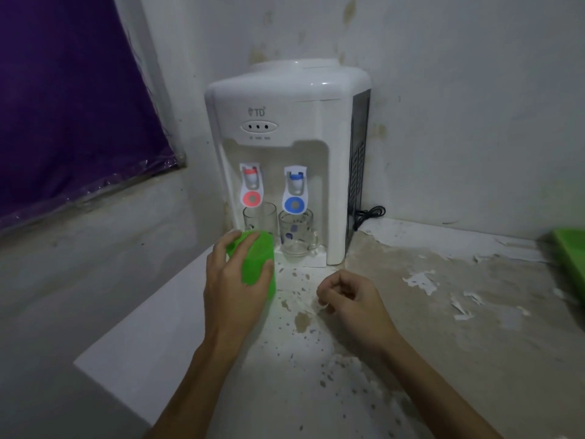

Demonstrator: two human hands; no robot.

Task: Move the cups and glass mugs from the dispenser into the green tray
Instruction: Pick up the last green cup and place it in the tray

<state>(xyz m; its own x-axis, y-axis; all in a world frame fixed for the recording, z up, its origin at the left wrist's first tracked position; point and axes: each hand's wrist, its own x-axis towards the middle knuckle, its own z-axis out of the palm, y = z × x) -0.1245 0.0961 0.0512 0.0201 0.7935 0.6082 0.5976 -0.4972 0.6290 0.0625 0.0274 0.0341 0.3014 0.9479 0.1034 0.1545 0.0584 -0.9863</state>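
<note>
A white water dispenser (285, 128) stands in the corner with a red tap and a blue tap. Two glass mugs sit on its drip tray: one (258, 217) under the red tap, one (296, 237) under the blue tap with its handle to the right. My left hand (235, 280) is closed around a green plastic cup (258, 261), just in front of the drip tray. My right hand (351, 299) hovers over the counter with its fingers curled and nothing in them. A corner of the green tray (571, 261) shows at the far right edge.
The counter (411, 343) is worn, with peeling white paint. A black cable (368, 215) lies coiled behind the dispenser on the right. Walls close in behind and to the left. A purple sheet (63, 106) covers the window at left.
</note>
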